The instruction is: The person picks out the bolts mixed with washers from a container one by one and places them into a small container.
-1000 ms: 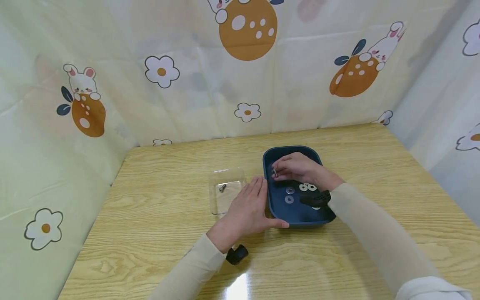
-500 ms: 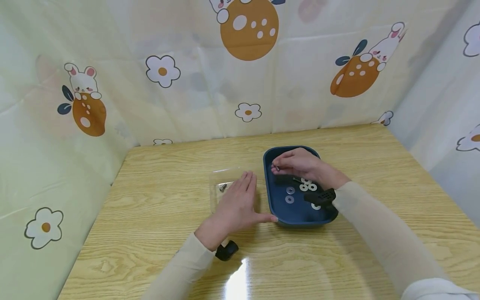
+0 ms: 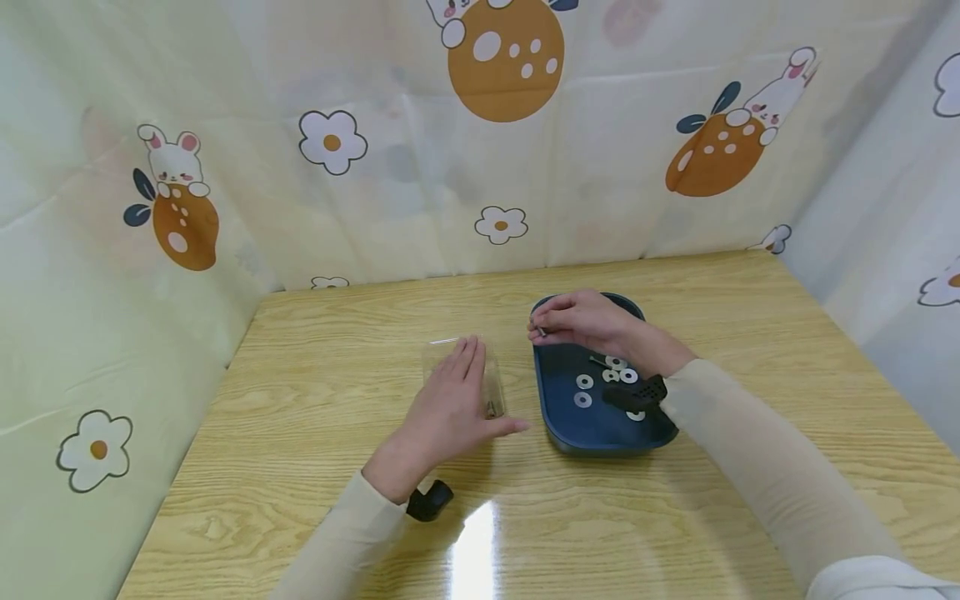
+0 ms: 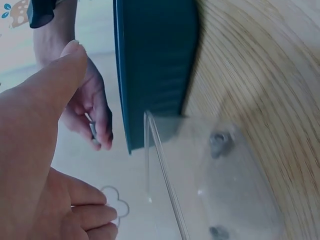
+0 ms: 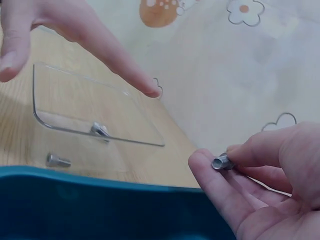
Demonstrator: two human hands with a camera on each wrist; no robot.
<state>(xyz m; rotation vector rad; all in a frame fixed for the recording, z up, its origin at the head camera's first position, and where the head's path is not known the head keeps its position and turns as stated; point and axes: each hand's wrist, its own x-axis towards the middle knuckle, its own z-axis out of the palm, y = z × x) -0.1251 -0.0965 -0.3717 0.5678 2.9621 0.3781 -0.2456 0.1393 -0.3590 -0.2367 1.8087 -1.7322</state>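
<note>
My right hand (image 3: 592,323) pinches a small silver bolt (image 5: 223,161) between thumb and fingertips, above the left rim of the blue tray (image 3: 553,392). In the right wrist view the bolt's hollow round end faces the camera. My left hand (image 3: 448,404) hovers over the clear plastic box (image 3: 494,385), fingers straight, thumb spread toward the tray, holding nothing. Two metal bolts lie in that box; one bolt (image 5: 58,160) shows near its tray-side wall, the other bolt (image 5: 100,130) farther in. In the head view the left hand covers most of the box.
Several flat washers (image 3: 584,382) and a dark bolt (image 3: 598,362) lie in the tray, partly hidden by the right wrist's black strap (image 3: 636,393). The wooden table (image 3: 300,400) ends at a patterned curtain (image 3: 405,192) behind and at both sides.
My left hand has left the tray's edge and moved left over the clear box. The right hand, still pinching the bolt, has risen slightly and shifted left to the tray's rim.
</note>
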